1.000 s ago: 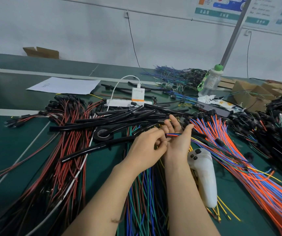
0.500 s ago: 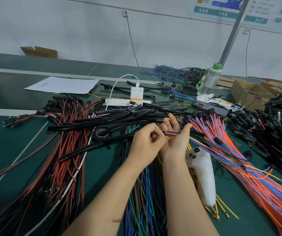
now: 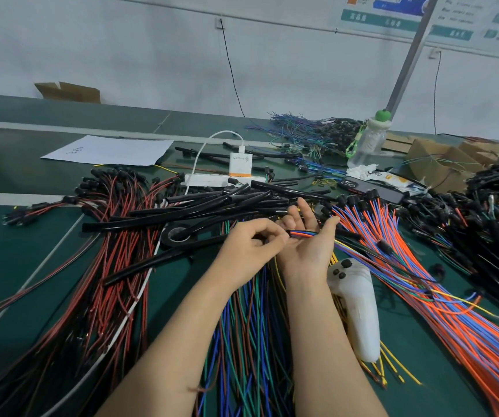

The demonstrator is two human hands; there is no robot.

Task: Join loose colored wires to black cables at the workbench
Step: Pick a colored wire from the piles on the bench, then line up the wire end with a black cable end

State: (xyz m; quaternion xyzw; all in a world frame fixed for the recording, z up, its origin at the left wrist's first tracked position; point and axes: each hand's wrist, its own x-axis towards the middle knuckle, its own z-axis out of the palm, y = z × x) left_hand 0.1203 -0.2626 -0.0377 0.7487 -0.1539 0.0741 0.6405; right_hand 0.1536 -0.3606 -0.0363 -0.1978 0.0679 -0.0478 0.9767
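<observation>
- Head view: the left hand [image 3: 251, 246] is held with its fingers curled. Its grip is closed in a pinch on the left end of a wire bundle [image 3: 304, 234] of orange, blue and green strands.
- The right hand [image 3: 310, 245] is turned palm up with the fingers straight. Its grip is apart, and the bundle is laid across the palm, not clasped.
- The long axis of the bundle is set left to right. From the pinch it is run rightward over the palm, past the thumb, and down toward the tabletop [image 3: 16, 260].
- The black cables [image 3: 212, 206] are piled just beyond both hands, their long axes also roughly left to right. The nearest cut ends are found just beside the right fingertips.
- Judgement: the free right hand is better placed to fetch a cable, while the bundle end is kept in the left pinch.
- Whether a black sleeve is already fitted at the pinched end cannot be told.
- Loose colored wires [image 3: 248, 326] are spread under the forearms.
</observation>
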